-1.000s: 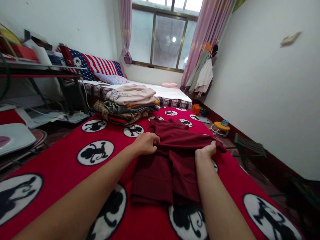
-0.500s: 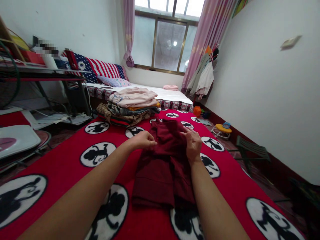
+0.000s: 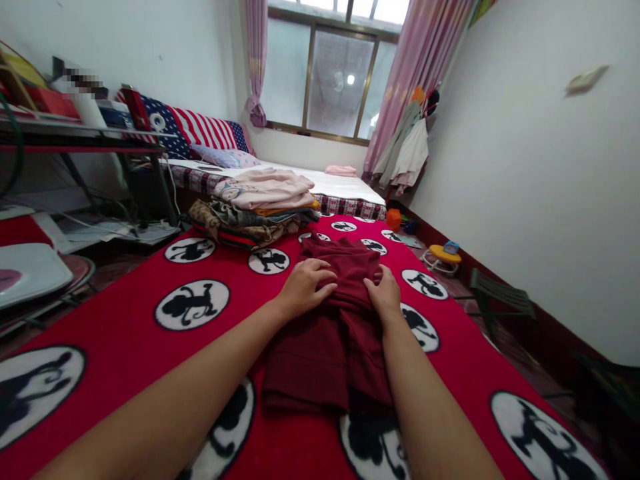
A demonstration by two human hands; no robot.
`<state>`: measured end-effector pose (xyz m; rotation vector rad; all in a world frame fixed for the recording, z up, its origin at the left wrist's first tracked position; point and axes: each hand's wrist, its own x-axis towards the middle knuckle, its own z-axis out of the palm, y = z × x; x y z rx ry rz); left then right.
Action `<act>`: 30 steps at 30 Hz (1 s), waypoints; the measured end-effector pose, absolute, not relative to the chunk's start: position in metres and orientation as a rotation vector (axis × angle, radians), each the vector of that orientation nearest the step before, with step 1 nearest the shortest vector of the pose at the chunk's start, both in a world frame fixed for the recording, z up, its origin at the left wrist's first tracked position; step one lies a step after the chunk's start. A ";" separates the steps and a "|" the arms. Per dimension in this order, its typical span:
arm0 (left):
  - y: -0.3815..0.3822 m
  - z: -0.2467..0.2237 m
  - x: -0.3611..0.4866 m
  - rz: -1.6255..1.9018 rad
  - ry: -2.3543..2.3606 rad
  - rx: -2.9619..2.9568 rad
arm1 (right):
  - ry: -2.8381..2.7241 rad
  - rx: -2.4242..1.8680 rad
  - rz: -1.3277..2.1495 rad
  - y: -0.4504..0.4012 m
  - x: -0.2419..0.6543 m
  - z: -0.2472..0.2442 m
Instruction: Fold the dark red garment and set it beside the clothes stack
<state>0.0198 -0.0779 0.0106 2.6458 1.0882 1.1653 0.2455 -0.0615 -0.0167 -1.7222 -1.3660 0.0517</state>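
Note:
A dark maroon garment [image 3: 313, 363] lies partly folded on the red blanket [image 3: 135, 373], which is printed with black figures in white ovals. Its upper part is doubled into a layered bundle, while two wide sections spread toward me; which kind of garment it is I cannot tell. My left hand [image 3: 306, 288] rests on the left side of the folded part, fingers stretched out and thumb apart. At the right edge of the same fold, my right hand [image 3: 384, 291] touches the cloth with thumb and fingers apart.
A stack of folded clothes [image 3: 260, 207] sits at the blanket's far left. Behind it is a bed [image 3: 290, 175] with pillows. A cluttered desk [image 3: 75, 143] and a chair [image 3: 35, 273] flank the left; a yellow stool [image 3: 444, 255] and a green folding stool [image 3: 500, 293] stand right.
My left hand has moved right onto the garment and its fingers have spread. My right hand has opened at the fold's edge. The upper part of the garment now lies flatter.

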 end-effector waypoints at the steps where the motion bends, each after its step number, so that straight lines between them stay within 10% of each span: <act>1: -0.080 0.008 0.023 1.128 1.046 2.681 | -1.342 -1.719 0.108 -0.062 0.247 -0.017; 30: -0.088 -0.009 0.036 1.024 1.073 2.664 | -1.983 -1.535 -0.240 0.019 0.174 0.036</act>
